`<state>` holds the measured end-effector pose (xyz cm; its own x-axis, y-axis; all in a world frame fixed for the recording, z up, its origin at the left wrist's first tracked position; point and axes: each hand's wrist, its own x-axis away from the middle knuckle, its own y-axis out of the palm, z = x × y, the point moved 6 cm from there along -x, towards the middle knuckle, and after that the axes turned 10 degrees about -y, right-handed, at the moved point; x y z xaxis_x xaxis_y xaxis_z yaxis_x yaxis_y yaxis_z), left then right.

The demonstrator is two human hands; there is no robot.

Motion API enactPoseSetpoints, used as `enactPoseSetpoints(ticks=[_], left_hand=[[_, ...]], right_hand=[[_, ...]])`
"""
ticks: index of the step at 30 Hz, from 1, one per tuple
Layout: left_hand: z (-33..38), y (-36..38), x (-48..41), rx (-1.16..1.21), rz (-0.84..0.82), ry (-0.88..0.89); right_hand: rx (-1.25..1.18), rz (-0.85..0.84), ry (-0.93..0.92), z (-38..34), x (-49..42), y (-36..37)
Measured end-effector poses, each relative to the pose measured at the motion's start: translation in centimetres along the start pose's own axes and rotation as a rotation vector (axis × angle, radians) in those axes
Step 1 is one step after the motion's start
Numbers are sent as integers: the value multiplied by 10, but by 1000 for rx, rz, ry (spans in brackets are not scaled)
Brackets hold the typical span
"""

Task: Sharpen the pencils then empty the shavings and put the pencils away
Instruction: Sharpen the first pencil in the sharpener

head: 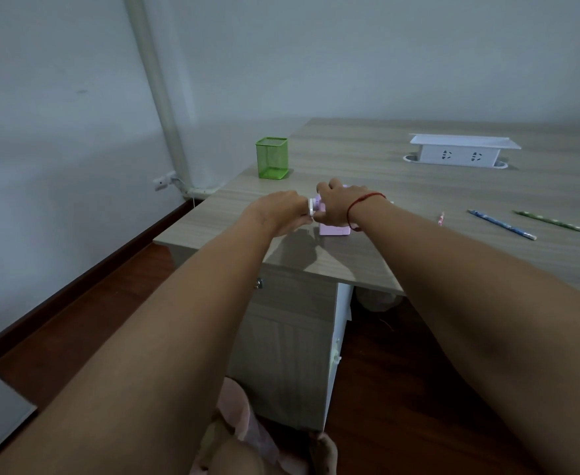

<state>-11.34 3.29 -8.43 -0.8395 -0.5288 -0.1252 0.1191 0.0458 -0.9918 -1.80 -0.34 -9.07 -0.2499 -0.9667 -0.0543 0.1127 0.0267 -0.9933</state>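
Head view, and both hands are on the pink sharpener (333, 230), which sits near the front left corner of the desk (384, 166). The right hand (336, 204) is clamped over the top of the body. That looks like bracing, pinning the light plastic box so it can't skid on the smooth top. The left hand (281, 214) comes in from the side with its fingers curled tight on the white front plate (311, 209), probably to draw the clamp out for a pencil. Whether a pencil is in there I can't tell, because the hands cover the opening.

Well off to the right lie a blue pencil (501, 223) and a green pencil (551, 221), apart from each other. A pink end (440, 218), likely a third, peeks out past the right forearm. All of them sit on the right hand's side, handy for feeding in. The green mesh cup (272, 158) stands just behind the hands, upright and apparently empty, so putting away hasn't begun.

The desk is pale wood-grain laminate with a white socket box (460, 150) raised at the back. A cabinet (292, 337) with a lock sits beneath it, on a dark red plank floor (401, 371). Beyond are plain white walls, a white pipe (158, 90) in the corner and a wall socket (163, 182) low down.
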Motion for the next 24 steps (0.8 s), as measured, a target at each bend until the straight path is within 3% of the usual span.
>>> enactPoseSetpoints(ticks=[13,24], left_hand=[[-2,29,-6,49,-64,-65],[-18,41,-52,-152,-89,85]], right_hand=[[25,6,-21,0,-2,0],[23,163,-77,4,-2,5]])
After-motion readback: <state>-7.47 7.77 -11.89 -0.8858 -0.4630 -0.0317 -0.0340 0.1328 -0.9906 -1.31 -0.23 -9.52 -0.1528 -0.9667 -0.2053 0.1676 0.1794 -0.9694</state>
